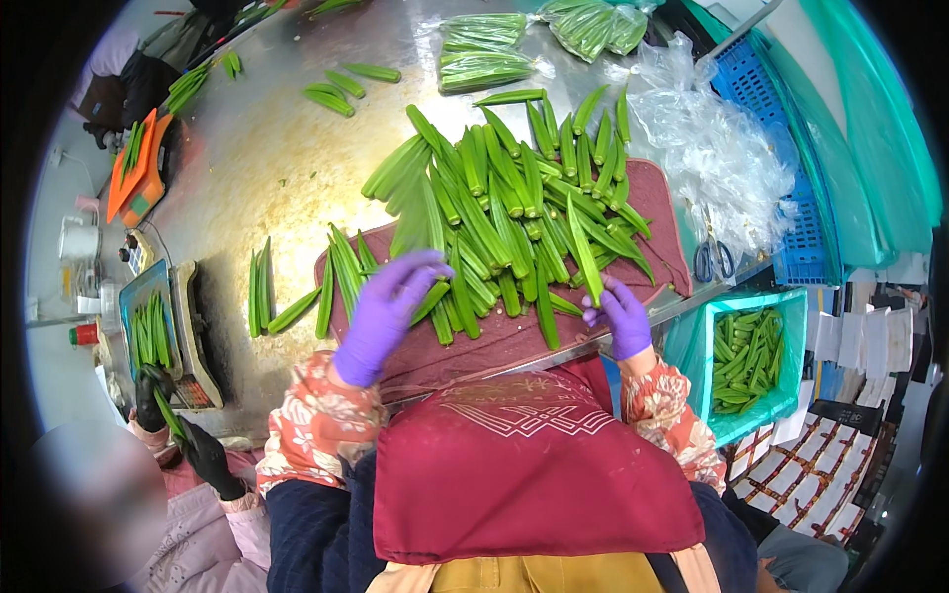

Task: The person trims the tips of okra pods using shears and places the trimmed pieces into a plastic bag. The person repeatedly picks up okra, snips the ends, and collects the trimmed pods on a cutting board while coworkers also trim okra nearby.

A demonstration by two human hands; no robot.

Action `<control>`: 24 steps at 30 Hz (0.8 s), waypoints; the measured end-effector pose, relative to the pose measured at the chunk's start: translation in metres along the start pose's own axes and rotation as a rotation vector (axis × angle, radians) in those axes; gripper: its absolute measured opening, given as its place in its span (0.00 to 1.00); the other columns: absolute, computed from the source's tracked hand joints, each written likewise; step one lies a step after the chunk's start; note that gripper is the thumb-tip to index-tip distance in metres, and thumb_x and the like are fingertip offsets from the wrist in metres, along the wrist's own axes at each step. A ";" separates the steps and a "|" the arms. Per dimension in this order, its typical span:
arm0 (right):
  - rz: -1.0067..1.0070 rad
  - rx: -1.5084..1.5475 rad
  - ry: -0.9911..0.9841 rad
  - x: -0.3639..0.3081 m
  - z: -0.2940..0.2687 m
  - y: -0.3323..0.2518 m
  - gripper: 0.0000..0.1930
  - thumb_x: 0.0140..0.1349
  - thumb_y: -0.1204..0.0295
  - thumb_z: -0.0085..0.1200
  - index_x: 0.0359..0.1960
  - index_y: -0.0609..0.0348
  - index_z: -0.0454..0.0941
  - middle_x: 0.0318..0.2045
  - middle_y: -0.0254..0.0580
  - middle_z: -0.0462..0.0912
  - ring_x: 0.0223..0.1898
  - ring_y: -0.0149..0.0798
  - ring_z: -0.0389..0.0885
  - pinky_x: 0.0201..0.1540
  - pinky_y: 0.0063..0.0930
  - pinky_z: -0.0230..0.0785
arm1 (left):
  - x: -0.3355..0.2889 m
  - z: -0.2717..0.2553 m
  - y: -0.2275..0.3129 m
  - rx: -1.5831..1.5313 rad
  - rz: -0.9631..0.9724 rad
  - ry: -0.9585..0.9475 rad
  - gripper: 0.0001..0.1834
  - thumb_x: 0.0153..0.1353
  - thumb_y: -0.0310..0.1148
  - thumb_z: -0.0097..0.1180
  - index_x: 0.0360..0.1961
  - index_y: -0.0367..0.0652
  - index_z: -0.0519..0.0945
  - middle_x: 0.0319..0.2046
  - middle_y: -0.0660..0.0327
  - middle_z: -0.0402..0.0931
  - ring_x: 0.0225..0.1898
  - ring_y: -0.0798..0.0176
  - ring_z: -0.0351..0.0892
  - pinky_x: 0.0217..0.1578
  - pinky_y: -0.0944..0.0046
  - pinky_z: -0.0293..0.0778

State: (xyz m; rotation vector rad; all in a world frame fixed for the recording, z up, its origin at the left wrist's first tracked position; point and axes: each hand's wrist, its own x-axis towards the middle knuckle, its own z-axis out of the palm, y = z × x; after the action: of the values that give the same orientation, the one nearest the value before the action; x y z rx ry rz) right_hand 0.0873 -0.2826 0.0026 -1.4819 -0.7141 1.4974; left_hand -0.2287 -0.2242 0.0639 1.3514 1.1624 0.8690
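My left hand [381, 321], in a purple glove, is at the left side of an okra heap [494, 188]. Its bent fingers are around the lower end of green okra pods [420, 212], smeared by motion; how many is unclear. At the heap's right edge, my right hand [621, 314], also gloved in purple, pinches a single okra pod [583, 255] by its lower end, with the tip pointing up and away. The heap lies on a dark red cloth [435, 366] on the metal table [222, 188].
Bagged okra [484, 54] and clear plastic bags [702, 128] lie far right, near scissors [714, 255]. A green-lined crate [682, 346] of okra stands lower right. Orange [148, 183] and blue-topped [129, 306] scales stand left, where a co-worker's black-gloved hands [208, 455] hold okra.
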 end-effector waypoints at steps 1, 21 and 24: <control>0.014 0.092 -0.085 -0.008 0.005 -0.005 0.19 0.64 0.68 0.43 0.54 0.64 0.64 0.31 0.40 0.78 0.28 0.29 0.75 0.33 0.20 0.68 | -0.002 0.013 0.002 -0.098 -0.008 -0.117 0.15 0.63 0.34 0.46 0.47 0.36 0.73 0.38 0.58 0.78 0.44 0.68 0.74 0.48 0.69 0.67; 0.406 0.277 -0.368 -0.023 0.064 0.017 0.26 0.65 0.50 0.36 0.45 0.64 0.70 0.29 0.44 0.78 0.29 0.37 0.78 0.35 0.29 0.71 | -0.008 0.076 -0.018 -0.893 -0.463 -0.557 0.22 0.60 0.30 0.50 0.53 0.34 0.63 0.51 0.49 0.69 0.46 0.58 0.72 0.47 0.61 0.69; 0.452 0.527 -0.550 -0.024 0.063 0.005 0.26 0.65 0.49 0.35 0.43 0.62 0.71 0.28 0.44 0.79 0.30 0.35 0.78 0.33 0.23 0.71 | -0.009 0.074 -0.011 -0.989 -0.461 -0.441 0.22 0.60 0.32 0.50 0.53 0.33 0.63 0.52 0.49 0.68 0.46 0.59 0.73 0.47 0.61 0.69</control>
State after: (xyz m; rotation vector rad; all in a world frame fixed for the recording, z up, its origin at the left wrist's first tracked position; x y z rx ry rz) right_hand 0.0227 -0.2940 0.0170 -0.8550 -0.2430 2.2722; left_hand -0.1614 -0.2530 0.0445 0.3895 0.5110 0.6126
